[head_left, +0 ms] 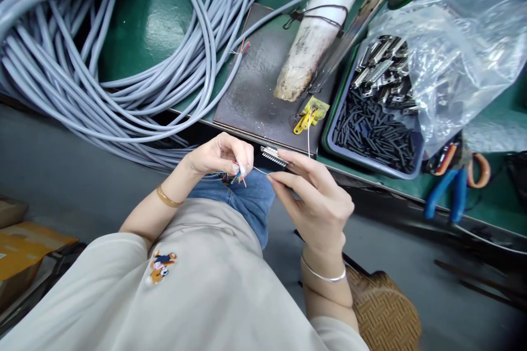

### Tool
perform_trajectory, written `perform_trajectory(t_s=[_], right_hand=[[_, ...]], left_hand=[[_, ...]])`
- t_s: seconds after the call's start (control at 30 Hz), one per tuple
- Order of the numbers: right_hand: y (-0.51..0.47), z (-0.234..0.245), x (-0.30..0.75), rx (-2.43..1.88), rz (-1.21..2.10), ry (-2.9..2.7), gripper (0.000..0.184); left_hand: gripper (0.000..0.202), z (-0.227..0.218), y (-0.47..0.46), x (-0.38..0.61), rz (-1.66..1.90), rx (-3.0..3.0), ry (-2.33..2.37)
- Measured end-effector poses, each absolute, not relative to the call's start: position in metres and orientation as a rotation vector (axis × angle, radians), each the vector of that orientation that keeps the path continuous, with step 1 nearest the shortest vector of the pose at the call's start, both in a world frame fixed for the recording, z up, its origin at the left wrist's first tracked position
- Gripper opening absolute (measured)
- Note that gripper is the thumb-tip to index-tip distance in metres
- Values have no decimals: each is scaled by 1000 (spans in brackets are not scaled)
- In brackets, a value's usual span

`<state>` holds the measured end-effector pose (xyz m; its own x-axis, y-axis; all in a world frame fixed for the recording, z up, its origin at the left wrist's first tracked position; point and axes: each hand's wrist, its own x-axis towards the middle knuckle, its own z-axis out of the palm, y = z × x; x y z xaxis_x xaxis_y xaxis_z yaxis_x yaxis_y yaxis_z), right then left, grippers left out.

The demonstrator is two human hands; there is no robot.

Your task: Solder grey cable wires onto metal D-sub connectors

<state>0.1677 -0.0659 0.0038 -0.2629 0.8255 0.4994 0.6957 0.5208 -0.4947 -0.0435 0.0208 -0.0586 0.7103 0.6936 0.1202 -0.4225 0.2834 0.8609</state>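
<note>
White wire, one: left hand to right hand.

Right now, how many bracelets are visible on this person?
2: a gold-coloured band on the left forearm, and a thin silver-coloured metal bangle on the right forearm. Others might be hidden.

The held connector is silver, the wire between the hands white, the cables grey, the worktop green, the seat a brown basket-weave.

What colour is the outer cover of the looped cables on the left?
The cables are grey, slightly bluish, as the head view shows.
</note>
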Motion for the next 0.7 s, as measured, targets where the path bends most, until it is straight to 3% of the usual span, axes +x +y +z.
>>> perform_trajectory(t_s=[0.27, 0.53, 0.7], right_hand=[[-67, 3, 160, -1192, 122, -1896, 29], [-56, -7, 154, -1205, 275, -1357, 11], [-52, -19, 157, -1301, 150, -1369, 12]], left_hand=[[30, -44, 12, -37, 901, 945, 369], [34, -19, 5, -14, 1013, 809, 734], [25, -12, 3, -3, 1074, 890, 808]])
